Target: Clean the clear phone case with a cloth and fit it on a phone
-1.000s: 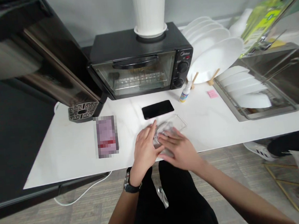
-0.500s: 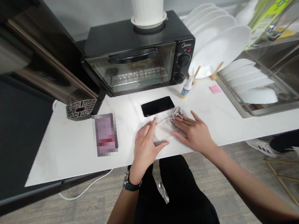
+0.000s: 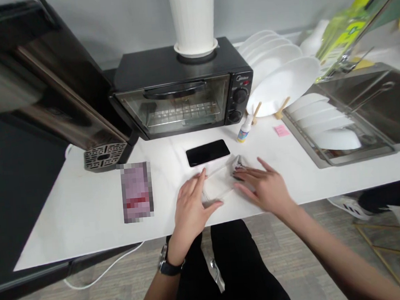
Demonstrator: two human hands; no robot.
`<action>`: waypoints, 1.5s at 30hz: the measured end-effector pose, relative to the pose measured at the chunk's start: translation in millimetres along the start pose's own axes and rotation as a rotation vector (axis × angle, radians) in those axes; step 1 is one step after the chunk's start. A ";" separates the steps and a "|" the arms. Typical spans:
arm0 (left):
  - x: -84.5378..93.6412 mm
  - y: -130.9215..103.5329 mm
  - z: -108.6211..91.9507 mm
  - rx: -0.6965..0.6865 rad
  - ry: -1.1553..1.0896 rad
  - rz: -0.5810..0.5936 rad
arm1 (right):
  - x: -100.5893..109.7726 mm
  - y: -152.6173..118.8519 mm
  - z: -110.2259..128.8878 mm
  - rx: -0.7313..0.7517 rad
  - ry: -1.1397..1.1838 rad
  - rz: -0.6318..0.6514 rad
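Observation:
A clear, flat phone case (image 3: 218, 183) lies on the white counter between my hands. My left hand (image 3: 192, 201) rests at its left end, thumb and fingers spread along the edges. At the right end, my right hand (image 3: 263, 186) presses a crumpled grey cloth (image 3: 238, 163) under its fingertips, with the thumb apart. Just behind the case lies a black phone (image 3: 207, 153), screen up. A small white spray bottle (image 3: 244, 130) with a blue and yellow label stands behind and to the right of the phone.
Toaster oven (image 3: 182, 105) at the back, a white pot (image 3: 194, 21) on it. Coffee machine (image 3: 105, 155) and a pixelated purple item (image 3: 137, 192) at left. Upright plates (image 3: 285, 85), pink notes (image 3: 281, 130) and a sink (image 3: 320, 159) at right. A person's shoe (image 3: 350, 207) shows below.
The camera view has shifted, so the counter items sit lower in the picture. My right hand and the cloth have slid slightly right, off more of the case. My left hand still rests at its left end.

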State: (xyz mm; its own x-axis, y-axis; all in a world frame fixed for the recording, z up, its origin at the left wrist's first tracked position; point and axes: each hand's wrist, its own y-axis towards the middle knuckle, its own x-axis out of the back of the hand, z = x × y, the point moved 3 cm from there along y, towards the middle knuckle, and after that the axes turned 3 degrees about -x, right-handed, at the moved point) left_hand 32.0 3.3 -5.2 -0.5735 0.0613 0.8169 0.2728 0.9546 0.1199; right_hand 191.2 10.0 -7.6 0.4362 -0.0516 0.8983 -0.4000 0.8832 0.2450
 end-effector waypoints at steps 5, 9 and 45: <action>-0.3 -0.4 0.4 0.011 0.007 0.005 | -3.9 0.5 -3.8 0.191 0.043 0.181; -0.3 -0.3 1.4 0.007 0.002 -0.002 | -2.9 4.2 -8.4 0.053 -0.018 0.086; -3.5 -11.4 -5.0 0.030 -0.050 -0.129 | 1.2 -36.9 -53.7 -0.552 1.088 -0.371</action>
State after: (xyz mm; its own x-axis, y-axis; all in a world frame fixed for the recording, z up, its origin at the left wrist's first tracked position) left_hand 34.7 -9.2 -6.7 -0.6402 -0.0484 0.7667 0.1719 0.9637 0.2043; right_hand 249.8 2.4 -35.1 0.9869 -0.1603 -0.0160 0.1603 0.9871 -0.0025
